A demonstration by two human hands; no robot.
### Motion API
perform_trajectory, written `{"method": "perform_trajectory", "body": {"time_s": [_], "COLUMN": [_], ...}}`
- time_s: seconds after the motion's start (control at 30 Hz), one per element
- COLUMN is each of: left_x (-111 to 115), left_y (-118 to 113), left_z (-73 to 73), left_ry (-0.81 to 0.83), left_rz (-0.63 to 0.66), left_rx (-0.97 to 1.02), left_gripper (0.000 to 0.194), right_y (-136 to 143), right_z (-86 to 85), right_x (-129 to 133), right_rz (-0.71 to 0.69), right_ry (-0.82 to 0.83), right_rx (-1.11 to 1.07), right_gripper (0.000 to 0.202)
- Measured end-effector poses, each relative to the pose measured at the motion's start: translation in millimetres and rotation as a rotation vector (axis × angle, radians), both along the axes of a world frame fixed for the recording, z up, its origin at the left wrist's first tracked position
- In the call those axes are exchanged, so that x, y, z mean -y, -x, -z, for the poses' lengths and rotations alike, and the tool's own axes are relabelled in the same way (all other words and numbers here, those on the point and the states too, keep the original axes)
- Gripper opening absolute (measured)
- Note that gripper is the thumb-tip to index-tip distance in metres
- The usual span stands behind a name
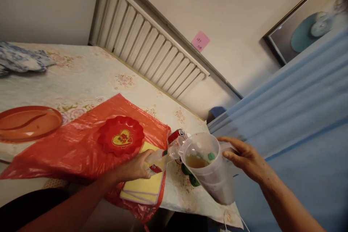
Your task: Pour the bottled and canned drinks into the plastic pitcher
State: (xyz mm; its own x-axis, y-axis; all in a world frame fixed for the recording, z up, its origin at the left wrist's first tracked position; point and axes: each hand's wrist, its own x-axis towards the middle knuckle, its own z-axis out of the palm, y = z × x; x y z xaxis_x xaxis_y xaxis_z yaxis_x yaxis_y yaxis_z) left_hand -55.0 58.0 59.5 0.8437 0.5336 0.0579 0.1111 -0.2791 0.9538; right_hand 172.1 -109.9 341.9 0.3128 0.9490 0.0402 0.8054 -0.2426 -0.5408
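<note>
My left hand [137, 166] is wrapped round a clear bottle [157, 161] with a red and white label, its neck pointing right at the rim of a pitcher. That translucent pitcher [217, 181] tilts toward the bottle and holds some brownish liquid; my right hand [240, 156] grips its handle. Whether liquid is passing between them cannot be made out. Beneath the bottle lie yellow cloths [143, 190] on a red plastic bag [73, 148]. A red scalloped plate [121, 136] sits on the bag. Behind the bottle neck is a red can [176, 136], and green objects [194, 180] show beside the pitcher.
The table [89, 76] has a flowered cover. An orange oval tray [29, 123] and a blue and white cloth [23, 58] lie at the left. A radiator [152, 43] lines the wall behind, and a blue curtain [307, 123] hangs at the right.
</note>
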Motion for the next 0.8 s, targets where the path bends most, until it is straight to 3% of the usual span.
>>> {"method": "perform_trajectory", "body": {"time_s": [0.47, 0.8], "left_x": [2, 1], "left_y": [1, -2], "left_z": [-1.2, 7.6], "left_ry": [0.038, 0.084], "left_rz": [0.008, 0.015], "left_rx": [0.02, 0.056], "left_gripper": [0.072, 0.077], "right_y": [-1, 2], "right_z": [-11.6, -15.9], "right_x": [-8, -13], "right_rz": [-0.032, -0.051], "right_ry": [0.086, 0.092], "right_rx": [0.018, 0.045], "right_gripper": [0.048, 0.046]}}
